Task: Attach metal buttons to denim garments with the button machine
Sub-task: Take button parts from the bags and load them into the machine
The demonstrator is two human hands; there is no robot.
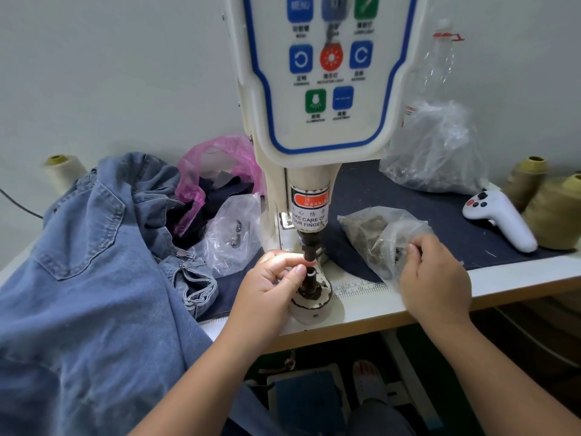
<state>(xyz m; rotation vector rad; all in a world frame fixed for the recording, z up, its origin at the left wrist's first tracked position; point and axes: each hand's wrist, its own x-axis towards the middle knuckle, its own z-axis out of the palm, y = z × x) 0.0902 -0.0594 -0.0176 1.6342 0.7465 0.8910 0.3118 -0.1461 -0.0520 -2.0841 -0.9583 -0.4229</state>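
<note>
**Hands at the button machine**

Both forearms reach in from 6 o'clock. Left hand point(273, 280), fingers curled, pinches a small part on the lower die point(311, 275) of the button machine point(317, 127). Right hand point(435, 272) pinches a clear bag of buttons point(377, 237) at 3 o'clock. Denim garment point(94, 262) is heaped at 9 o'clock.

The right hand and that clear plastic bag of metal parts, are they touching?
Touching. The head view shows the right hand with fingers curled into the mouth of the clear plastic bag, pinching the film at its edge.
</note>
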